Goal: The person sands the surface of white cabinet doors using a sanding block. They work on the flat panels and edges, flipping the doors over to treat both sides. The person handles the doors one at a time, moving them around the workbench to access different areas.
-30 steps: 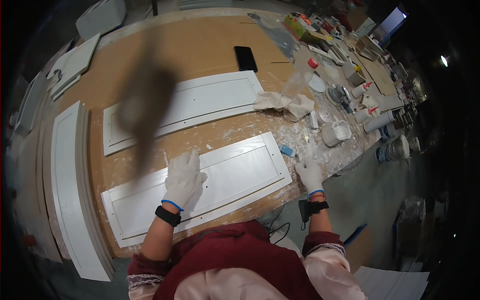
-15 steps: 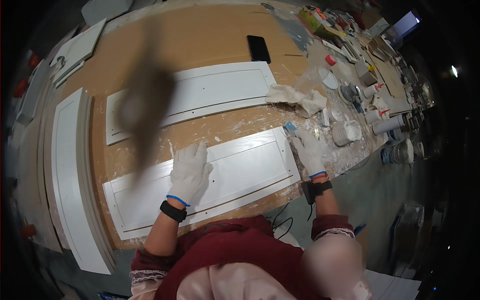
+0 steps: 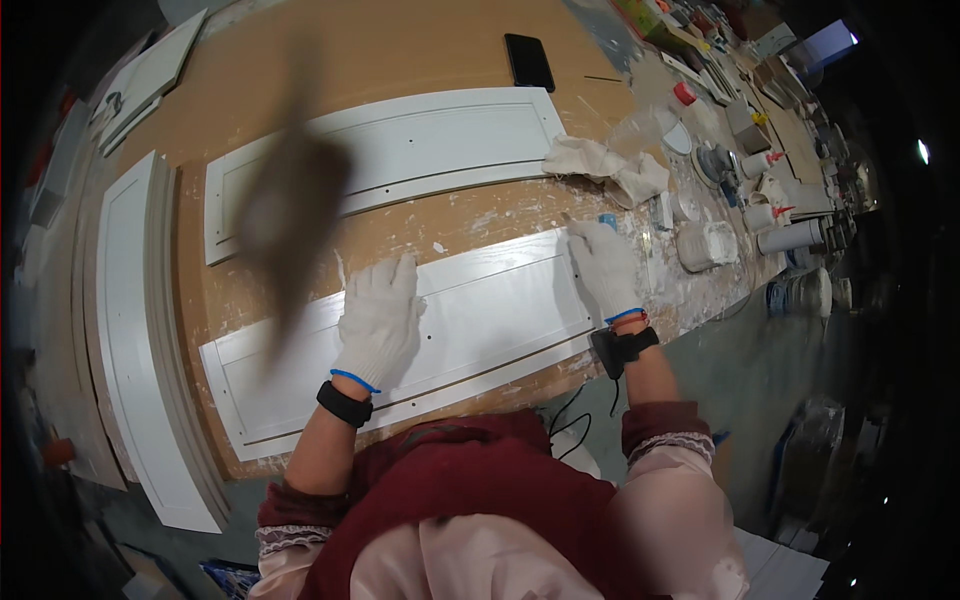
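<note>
Bare brown tabletop (image 3: pixel 400 40) beyond the far white panel (image 3: pixel 385 155); crumpled rag (image 3: pixel 605 165) and crowded paint containers (image 3: pixel 740 215) rightward.

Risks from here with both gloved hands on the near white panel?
1. The left hand lies flat on the near white panel; its glove might smudge the surface.
2. The right hand works at the panel's corner beside a blue-tipped tool and paint pots, which it may knock.
</note>
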Tool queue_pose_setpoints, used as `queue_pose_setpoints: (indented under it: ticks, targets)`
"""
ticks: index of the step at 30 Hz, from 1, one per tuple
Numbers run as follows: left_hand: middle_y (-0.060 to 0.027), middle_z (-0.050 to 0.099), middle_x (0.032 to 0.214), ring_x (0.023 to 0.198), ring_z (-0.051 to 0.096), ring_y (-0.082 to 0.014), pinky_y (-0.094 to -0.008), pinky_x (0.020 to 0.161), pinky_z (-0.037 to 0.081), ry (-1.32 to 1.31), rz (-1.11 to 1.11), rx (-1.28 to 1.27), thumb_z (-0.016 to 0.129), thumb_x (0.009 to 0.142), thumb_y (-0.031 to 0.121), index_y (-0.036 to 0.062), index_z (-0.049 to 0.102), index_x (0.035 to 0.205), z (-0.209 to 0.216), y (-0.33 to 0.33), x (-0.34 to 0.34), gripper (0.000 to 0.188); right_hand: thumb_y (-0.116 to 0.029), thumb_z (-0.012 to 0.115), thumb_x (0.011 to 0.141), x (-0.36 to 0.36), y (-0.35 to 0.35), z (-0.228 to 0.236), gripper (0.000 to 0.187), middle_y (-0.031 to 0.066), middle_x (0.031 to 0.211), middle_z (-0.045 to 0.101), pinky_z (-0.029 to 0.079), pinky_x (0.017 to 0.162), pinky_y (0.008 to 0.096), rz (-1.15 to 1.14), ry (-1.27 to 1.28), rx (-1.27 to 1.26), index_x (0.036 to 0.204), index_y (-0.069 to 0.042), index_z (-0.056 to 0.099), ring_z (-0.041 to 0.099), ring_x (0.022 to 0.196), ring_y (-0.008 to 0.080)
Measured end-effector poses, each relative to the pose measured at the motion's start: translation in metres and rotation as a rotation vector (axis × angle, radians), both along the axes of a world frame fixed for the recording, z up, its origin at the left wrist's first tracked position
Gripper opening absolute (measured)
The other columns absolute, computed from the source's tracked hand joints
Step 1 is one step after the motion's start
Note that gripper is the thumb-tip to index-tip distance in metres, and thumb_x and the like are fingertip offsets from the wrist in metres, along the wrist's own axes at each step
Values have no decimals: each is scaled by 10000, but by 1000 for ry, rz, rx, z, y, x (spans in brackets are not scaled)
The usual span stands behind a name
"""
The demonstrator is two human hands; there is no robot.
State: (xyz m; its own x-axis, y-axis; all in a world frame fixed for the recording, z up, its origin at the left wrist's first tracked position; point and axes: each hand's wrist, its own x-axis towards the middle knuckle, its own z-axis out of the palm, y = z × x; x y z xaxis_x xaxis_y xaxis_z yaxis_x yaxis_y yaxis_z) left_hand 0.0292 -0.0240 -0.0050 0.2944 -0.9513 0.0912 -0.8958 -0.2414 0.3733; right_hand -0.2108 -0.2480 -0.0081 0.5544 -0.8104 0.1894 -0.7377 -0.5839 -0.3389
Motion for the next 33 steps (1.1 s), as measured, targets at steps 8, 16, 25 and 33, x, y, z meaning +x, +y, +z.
queue_pose_setpoints:
  ticks: [8, 16, 25, 33]
  targets:
    - [-153, 581, 1148, 1035, 550, -369, -461, 895, 460, -12, 7, -54, 704, 790, 181, 58, 510, 1280, -6, -2, 3, 541, -243, 538, 921, -10, -3, -6, 243, 200, 971, 656, 488, 804, 492, 16, -73, -17, 1002, -47, 657, 621, 927, 395]
    - [-147, 572, 1154, 1049, 545, -362, -456, 908, 460, -15, 11, -27, 700, 798, 193, 70, 511, 1289, -9, 3, 2, 541, -221, 539, 896, -17, -3, 1, 188, 177, 960, 637, 477, 782, 501, -63, 51, 89, 983, -68, 606, 609, 924, 394]
    - [-143, 568, 1215, 1085, 543, -358, -448, 924, 465, 17, 23, 68, 701, 796, 186, 87, 507, 1319, 3, -2, 1, 567, -229, 537, 907, -8, 24, 7, 245, 200, 984, 637, 481, 807, 477, -77, 193, 117, 1073, -60, 599, 609, 952, 387]
    - [-134, 570, 1220, 1100, 539, -348, -440, 936, 461, 31, 31, 90, 729, 780, 201, 88, 520, 1315, 7, -3, -1, 585, -238, 523, 936, -8, 11, -12, 238, 190, 965, 648, 494, 776, 461, -36, 200, 28, 1065, -55, 605, 620, 908, 389]
